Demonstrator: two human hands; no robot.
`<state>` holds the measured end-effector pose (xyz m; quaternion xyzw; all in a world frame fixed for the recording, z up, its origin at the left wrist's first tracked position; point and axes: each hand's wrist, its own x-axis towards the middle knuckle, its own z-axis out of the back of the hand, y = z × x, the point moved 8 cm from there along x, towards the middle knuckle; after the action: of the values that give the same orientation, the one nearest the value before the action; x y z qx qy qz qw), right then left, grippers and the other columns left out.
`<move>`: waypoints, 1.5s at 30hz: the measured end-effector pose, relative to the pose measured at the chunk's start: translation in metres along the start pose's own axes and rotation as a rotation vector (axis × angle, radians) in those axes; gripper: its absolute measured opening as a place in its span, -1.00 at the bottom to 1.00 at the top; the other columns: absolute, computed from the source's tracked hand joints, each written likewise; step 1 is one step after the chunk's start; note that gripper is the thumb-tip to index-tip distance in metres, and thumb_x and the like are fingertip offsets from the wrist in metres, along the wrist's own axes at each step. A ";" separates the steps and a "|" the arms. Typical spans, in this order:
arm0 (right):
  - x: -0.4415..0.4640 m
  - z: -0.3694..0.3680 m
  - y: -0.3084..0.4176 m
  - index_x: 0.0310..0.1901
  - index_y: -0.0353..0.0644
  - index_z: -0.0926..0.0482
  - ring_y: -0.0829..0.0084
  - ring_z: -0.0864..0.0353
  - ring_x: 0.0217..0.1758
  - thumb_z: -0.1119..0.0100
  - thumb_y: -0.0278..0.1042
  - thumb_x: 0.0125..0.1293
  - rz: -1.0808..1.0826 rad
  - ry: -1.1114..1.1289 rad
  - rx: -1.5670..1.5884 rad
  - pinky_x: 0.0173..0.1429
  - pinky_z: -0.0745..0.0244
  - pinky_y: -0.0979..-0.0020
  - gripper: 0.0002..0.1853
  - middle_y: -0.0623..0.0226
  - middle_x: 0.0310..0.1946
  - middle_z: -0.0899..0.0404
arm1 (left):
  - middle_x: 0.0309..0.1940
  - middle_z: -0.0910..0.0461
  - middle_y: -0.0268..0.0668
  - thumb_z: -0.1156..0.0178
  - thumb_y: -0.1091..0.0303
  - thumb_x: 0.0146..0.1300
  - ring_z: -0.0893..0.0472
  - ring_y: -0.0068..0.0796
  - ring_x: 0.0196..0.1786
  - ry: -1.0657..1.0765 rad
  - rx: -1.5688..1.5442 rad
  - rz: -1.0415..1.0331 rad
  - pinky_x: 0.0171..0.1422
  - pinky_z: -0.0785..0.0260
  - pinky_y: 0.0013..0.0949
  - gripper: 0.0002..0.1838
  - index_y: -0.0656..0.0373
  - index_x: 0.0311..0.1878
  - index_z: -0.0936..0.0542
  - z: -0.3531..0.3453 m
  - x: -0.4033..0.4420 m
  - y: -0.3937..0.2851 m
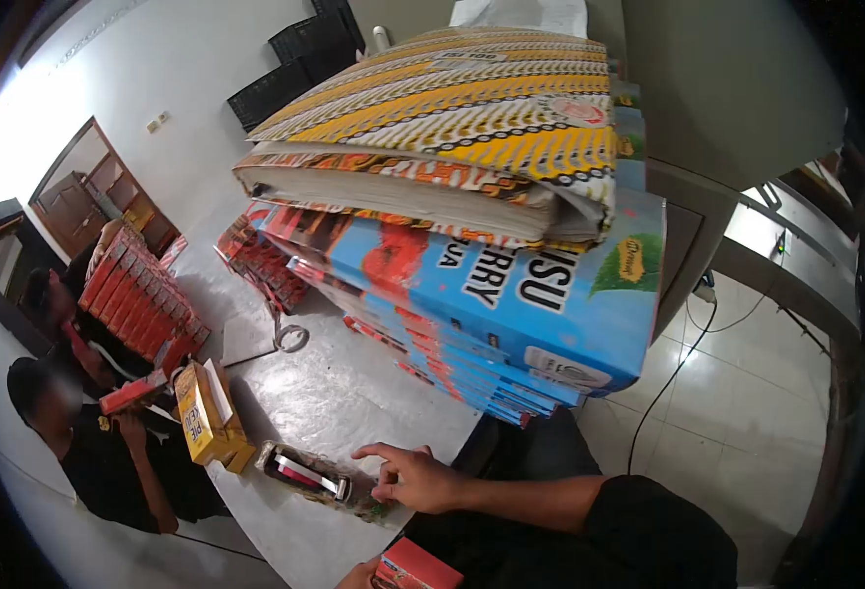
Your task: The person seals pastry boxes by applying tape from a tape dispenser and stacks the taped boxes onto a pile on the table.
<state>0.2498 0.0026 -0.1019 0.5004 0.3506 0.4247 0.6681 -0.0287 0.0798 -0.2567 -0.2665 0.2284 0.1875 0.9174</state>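
At the bottom edge of the frame, a small red box is grasped by the fingers of the left hand, which is partly cut off there. Nothing is seen to be held by the right hand, right of bottom centre; its fingers are released and loosely bent, with one stretched toward the left. It is placed just beside the near end of a long black holder, in which a white-and-red piece is laid; whether that end is touched cannot be told.

The holder is set on the grey table, and near it, toward the left, a yellow box is stood, its top flap raised. A ring-shaped roll is seen above these, left of centre. The upper centre is filled by a stack of blue boxes, on which a thick bundle in a yellow-and-white patterned cover is rested. At the left, red boxes are piled in rows, and below them a person in a black top is seen with another red box held in front.
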 end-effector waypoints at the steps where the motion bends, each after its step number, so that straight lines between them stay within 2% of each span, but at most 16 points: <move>1: -0.007 0.009 0.018 0.45 0.04 -0.37 0.55 -0.65 -0.12 -0.31 -0.34 0.41 0.028 0.085 0.194 0.18 -0.37 0.27 -0.40 0.42 -0.32 -0.71 | -0.40 -0.73 -0.26 -0.85 0.12 -0.37 -0.76 -0.43 -0.41 0.181 -0.572 -0.007 -0.39 -0.61 -0.35 0.11 0.39 0.24 -0.42 0.079 -0.017 -0.091; 2: -0.015 0.013 0.032 0.46 0.05 -0.37 0.57 -0.64 -0.12 -0.27 -0.41 0.43 0.059 0.171 0.390 0.14 -0.39 0.28 -0.41 0.36 -0.31 -0.70 | -0.41 -0.73 -0.26 -0.85 0.12 -0.36 -0.76 -0.43 -0.41 0.359 -1.143 -0.006 -0.39 -0.62 -0.34 0.09 0.38 0.23 -0.42 0.121 -0.036 -0.154; 4: -0.031 0.021 0.051 0.51 -0.01 -0.31 0.62 -0.62 -0.13 -0.20 -0.50 0.46 0.180 0.279 0.532 0.02 -0.49 0.41 -0.38 0.34 -0.33 -0.67 | -0.41 -0.74 -0.25 -0.85 0.14 -0.35 -0.76 -0.44 -0.42 0.312 -1.114 -0.032 -0.39 -0.62 -0.34 0.09 0.36 0.25 -0.42 0.147 -0.039 -0.180; 9: -0.081 -0.005 0.061 0.69 0.12 -0.01 0.64 -0.43 -0.24 -0.32 -0.24 0.46 0.110 0.821 0.387 -0.03 -0.35 0.47 -0.11 0.46 -0.30 -0.58 | -0.39 -0.74 -0.22 -0.85 0.20 -0.36 -0.76 -0.46 -0.41 0.327 -1.070 0.040 -0.36 -0.63 -0.34 0.14 0.33 0.34 -0.42 0.115 -0.032 -0.142; 14: -0.093 -0.038 0.041 0.72 0.14 0.15 0.68 -0.41 -0.22 -0.42 -0.11 0.40 -0.098 1.003 0.626 -0.03 -0.35 0.47 0.06 0.51 -0.28 -0.57 | -0.28 -0.76 -0.22 -0.84 0.16 -0.30 -0.78 -0.47 -0.27 0.281 -0.865 -0.281 -0.32 -0.64 -0.36 0.31 0.24 0.54 -0.25 0.103 -0.030 -0.142; 18: -0.076 -0.049 0.056 0.70 -0.01 0.06 0.74 -0.47 -0.19 -0.53 -0.08 0.29 0.037 0.831 0.726 -0.01 -0.42 0.56 0.12 0.52 -0.24 -0.56 | -0.02 -0.76 -0.27 -0.79 0.14 -0.20 -0.72 -0.57 -0.01 0.343 -1.111 -0.545 0.12 -0.59 -0.35 0.10 0.35 0.41 -0.43 0.131 -0.026 -0.161; 22: -0.044 -0.039 0.062 0.60 -0.17 -0.21 0.69 -0.45 -0.22 -0.54 -0.27 0.28 0.139 0.496 0.697 -0.03 -0.43 0.53 -0.07 0.52 -0.29 -0.53 | -0.05 -0.76 -0.28 -0.83 0.10 -0.31 -0.72 -0.58 -0.05 0.322 -1.311 -0.746 0.10 -0.60 -0.38 0.09 0.39 0.32 -0.50 0.151 -0.009 -0.159; 25: -0.035 -0.004 0.075 0.49 -0.17 -0.39 0.64 -0.44 -0.24 -0.50 -0.37 0.31 0.282 0.187 0.439 -0.04 -0.42 0.50 -0.26 0.51 -0.32 -0.52 | -0.08 -0.76 -0.30 -0.81 0.14 -0.23 -0.72 -0.60 -0.11 0.043 -1.458 -0.749 0.07 -0.60 -0.40 -0.05 0.35 0.24 -0.56 0.163 -0.006 -0.124; 27: -0.042 0.027 0.092 0.22 -0.19 -0.61 0.53 -0.48 -0.23 -0.51 -0.42 0.28 0.457 0.007 0.323 -0.04 -0.45 0.44 -0.52 0.42 -0.33 -0.56 | -0.12 -0.76 -0.31 -0.74 0.16 -0.08 -0.71 -0.61 -0.17 -0.290 -1.292 -0.140 0.03 -0.59 -0.43 -0.22 0.33 0.16 -0.58 0.183 -0.015 -0.082; 31: -0.049 0.003 0.108 -0.08 -0.26 -0.72 0.45 -0.62 -0.10 -0.43 -0.39 0.36 0.497 0.462 0.000 0.03 -0.54 0.34 -0.82 0.27 -0.25 -0.66 | -0.16 -0.75 -0.31 -0.65 0.09 0.07 -0.71 -0.56 -0.16 -0.682 -1.287 -0.131 -0.02 -0.57 -0.46 -0.36 0.30 0.08 -0.60 0.222 -0.030 -0.108; 38: -0.013 -0.040 0.088 -0.11 -0.26 -0.75 0.53 -0.68 -0.22 -0.43 -0.23 0.39 0.303 0.640 0.376 -0.04 -0.58 0.39 -0.75 0.26 -0.30 -0.77 | -0.19 -0.73 -0.33 -0.31 -0.43 0.25 -0.70 -0.54 -0.16 -0.484 -1.427 -0.284 -0.05 -0.58 -0.46 -0.17 0.24 0.16 -0.57 0.191 -0.009 -0.117; 40: -0.007 -0.041 0.096 -0.22 -0.28 -0.73 0.59 -0.64 -0.29 -0.50 -0.18 0.33 0.317 0.594 0.436 -0.12 -0.57 0.43 -0.71 0.32 -0.43 -0.71 | -0.10 -0.70 -0.25 -0.07 -0.66 0.22 -0.68 -0.57 -0.22 -0.687 -1.813 -0.037 -0.19 -0.55 -0.51 -0.01 0.21 0.20 -0.55 0.185 -0.011 -0.141; 41: 0.000 -0.041 0.085 -0.27 -0.29 -0.69 0.61 -0.62 -0.32 -0.53 -0.19 0.29 0.334 0.507 0.284 -0.17 -0.55 0.44 -0.69 0.37 -0.45 -0.69 | 0.10 -0.63 -0.18 -0.05 -0.71 0.16 -0.68 -0.51 -0.15 -0.413 -1.906 0.006 -0.10 -0.57 -0.44 0.08 0.20 0.30 -0.51 0.142 -0.011 -0.124; 42: 0.004 -0.040 0.077 -0.32 -0.30 -0.66 0.63 -0.59 -0.35 -0.57 -0.19 0.25 0.349 0.419 0.132 -0.22 -0.54 0.45 -0.67 0.42 -0.47 -0.67 | 0.10 -0.63 -0.18 -0.05 -0.71 0.16 -0.68 -0.51 -0.15 -0.415 -1.906 0.007 -0.10 -0.57 -0.44 0.08 0.20 0.30 -0.51 0.121 -0.015 -0.114; 44: 0.001 -0.037 0.078 -0.36 -0.29 -0.60 0.61 -0.57 -0.40 -0.62 -0.24 0.19 0.450 0.383 0.115 -0.31 -0.51 0.44 -0.64 0.43 -0.50 -0.62 | 0.21 -0.56 -0.20 -0.21 -0.70 0.05 -0.68 -0.47 -0.01 -0.014 -2.380 -0.556 0.08 -0.58 -0.34 0.13 0.23 0.31 -0.51 0.109 -0.023 -0.136; 45: 0.007 -0.026 0.067 -0.32 -0.28 -0.61 0.57 -0.57 -0.43 -0.62 -0.27 0.18 0.410 0.227 0.157 -0.31 -0.51 0.44 -0.67 0.40 -0.50 -0.63 | 0.21 -0.56 -0.20 -0.21 -0.70 0.05 -0.68 -0.47 -0.01 -0.024 -2.384 -0.556 0.08 -0.58 -0.34 0.13 0.23 0.31 -0.51 0.104 -0.035 -0.124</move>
<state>0.2151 0.0283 -0.0437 0.5606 0.3465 0.5764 0.4831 0.0333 0.0343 -0.1107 -0.9779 -0.1595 0.0794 0.1096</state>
